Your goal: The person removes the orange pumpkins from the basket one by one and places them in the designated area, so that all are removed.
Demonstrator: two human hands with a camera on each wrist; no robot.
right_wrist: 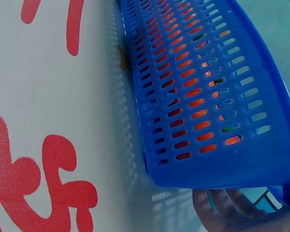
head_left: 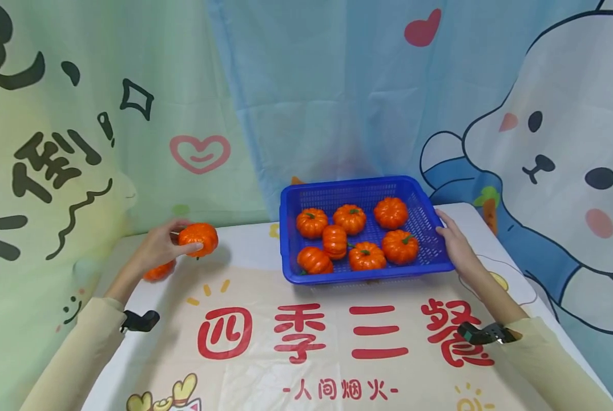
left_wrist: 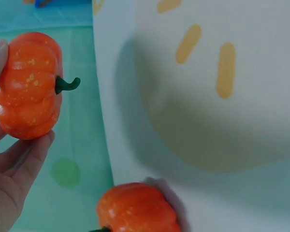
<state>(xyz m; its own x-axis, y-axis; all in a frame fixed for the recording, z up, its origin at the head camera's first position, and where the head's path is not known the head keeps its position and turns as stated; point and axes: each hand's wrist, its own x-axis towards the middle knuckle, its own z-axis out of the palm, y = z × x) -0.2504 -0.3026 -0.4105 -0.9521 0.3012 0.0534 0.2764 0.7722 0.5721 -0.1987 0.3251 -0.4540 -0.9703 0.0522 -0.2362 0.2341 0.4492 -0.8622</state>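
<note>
My left hand (head_left: 165,242) holds a small orange pumpkin (head_left: 200,238) above the table's left end, thumb on one side and fingers on the other. The left wrist view shows its curved green stem. A second pumpkin (left_wrist: 137,208) sits on the table below that hand, partly hidden by the wrist in the head view. A blue plastic basket (head_left: 368,278) with slotted walls contains several more pumpkins (head_left: 366,256). At its right end my right hand (head_left: 458,245) grips the basket; in the right wrist view, fingers (right_wrist: 217,208) show against the end wall.
A white table with a printed cloth (head_left: 337,342) lies under everything, bearing red characters and yellow drawings. Behind the table's far edge hangs a patterned curtain (head_left: 306,114). A thin pale cord (head_left: 512,265) lies near the right forearm.
</note>
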